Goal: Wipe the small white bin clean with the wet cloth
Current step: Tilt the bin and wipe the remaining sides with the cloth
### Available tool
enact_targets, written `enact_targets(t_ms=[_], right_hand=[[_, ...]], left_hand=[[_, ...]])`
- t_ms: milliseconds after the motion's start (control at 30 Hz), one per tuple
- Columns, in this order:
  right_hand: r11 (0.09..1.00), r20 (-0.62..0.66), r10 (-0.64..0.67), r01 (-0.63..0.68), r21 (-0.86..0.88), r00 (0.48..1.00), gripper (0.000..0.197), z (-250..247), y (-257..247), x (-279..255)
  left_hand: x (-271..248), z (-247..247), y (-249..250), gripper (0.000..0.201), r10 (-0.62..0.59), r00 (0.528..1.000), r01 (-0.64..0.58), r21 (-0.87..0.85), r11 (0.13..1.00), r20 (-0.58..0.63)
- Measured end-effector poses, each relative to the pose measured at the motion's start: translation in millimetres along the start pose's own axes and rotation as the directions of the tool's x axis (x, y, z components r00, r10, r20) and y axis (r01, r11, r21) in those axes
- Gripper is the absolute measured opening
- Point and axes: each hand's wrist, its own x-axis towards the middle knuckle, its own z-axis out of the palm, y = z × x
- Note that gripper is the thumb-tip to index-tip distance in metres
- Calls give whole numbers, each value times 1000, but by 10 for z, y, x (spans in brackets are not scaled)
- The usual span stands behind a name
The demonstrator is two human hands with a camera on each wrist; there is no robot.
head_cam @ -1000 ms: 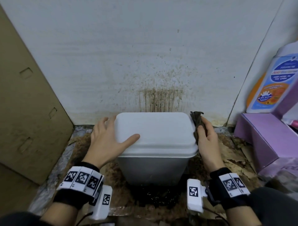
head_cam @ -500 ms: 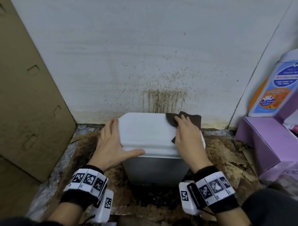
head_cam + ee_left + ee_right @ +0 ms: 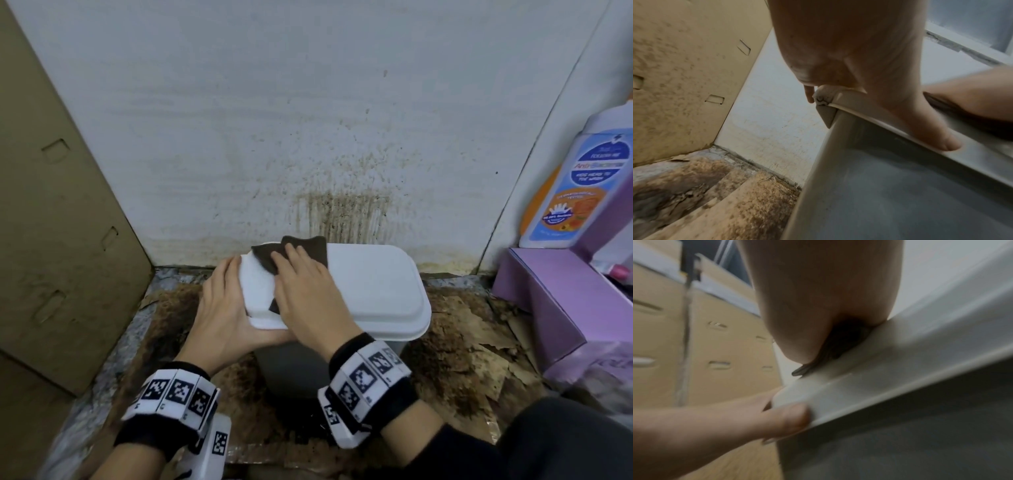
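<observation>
The small white bin (image 3: 376,294) stands on the floor against the wall, its lid closed over a grey body (image 3: 900,194). A dark brown cloth (image 3: 305,251) lies on the left part of the lid. My right hand (image 3: 305,291) lies flat on the cloth with straight fingers and presses it down; in the right wrist view the cloth (image 3: 830,353) shows under the palm. My left hand (image 3: 222,308) grips the lid's left end, the thumb (image 3: 931,129) along the front rim and the fingers round the back corner.
A tall cardboard box (image 3: 68,240) stands close on the left. A purple box (image 3: 555,301) with a wash bottle (image 3: 582,185) on it is on the right. The wall (image 3: 342,212) behind is stained brown. Soiled torn cardboard (image 3: 462,342) covers the floor.
My right hand has swept the cloth from the bin's right side across the lid to its left part. My left thumb has slid off the lid top to the front rim.
</observation>
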Motion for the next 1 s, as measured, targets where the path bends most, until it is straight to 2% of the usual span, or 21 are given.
enact_targets(t_ms=[133, 300, 367, 433, 500, 567, 667, 733, 800, 933, 1000], right_hand=[[987, -39, 158, -158, -13, 987, 52, -257, 462, -281], [944, -116, 330, -330, 21, 937, 52, -501, 1011, -575], [875, -73, 447, -419, 242, 892, 51, -560, 1174, -647], [731, 0, 526, -452, 511, 851, 51, -583, 1293, -718], [640, 37, 540, -439, 631, 841, 51, -588, 1357, -758], [572, 58, 540, -417, 706, 840, 51, -559, 1442, -739], [472, 117, 545, -420, 775, 830, 50, -538, 1568, -613], [441, 145, 530, -418, 794, 836, 47, -554, 1603, -535], [427, 156, 512, -409, 806, 844, 44, -571, 1600, -498], [452, 161, 497, -413, 791, 853, 64, -559, 1649, -495], [493, 137, 500, -412, 766, 855, 67, -574, 1667, -505]], left_hand=[[-23, -58, 52, 156, -3, 1000, 3, 7, 1000, 27], [-44, -79, 58, 152, -36, 997, 40, -54, 998, 68], [-48, -88, 67, 154, -55, 995, 61, -65, 996, 88], [-68, -101, 104, 157, -128, 983, 144, -123, 982, 128], [-94, -105, 173, 155, -255, 950, 292, -221, 931, 178], [-116, -72, 268, 149, -372, 912, 409, -309, 859, 173], [-140, 8, 362, 138, -505, 848, 520, -431, 737, 159], [-167, 76, 349, 128, -533, 835, 527, -479, 702, 138], [-185, 115, 342, 127, -532, 840, 498, -537, 681, 105], [-189, 150, 393, 108, -523, 851, 430, -646, 631, 56], [-188, 167, 381, 105, -537, 843, 416, -669, 616, 30]])
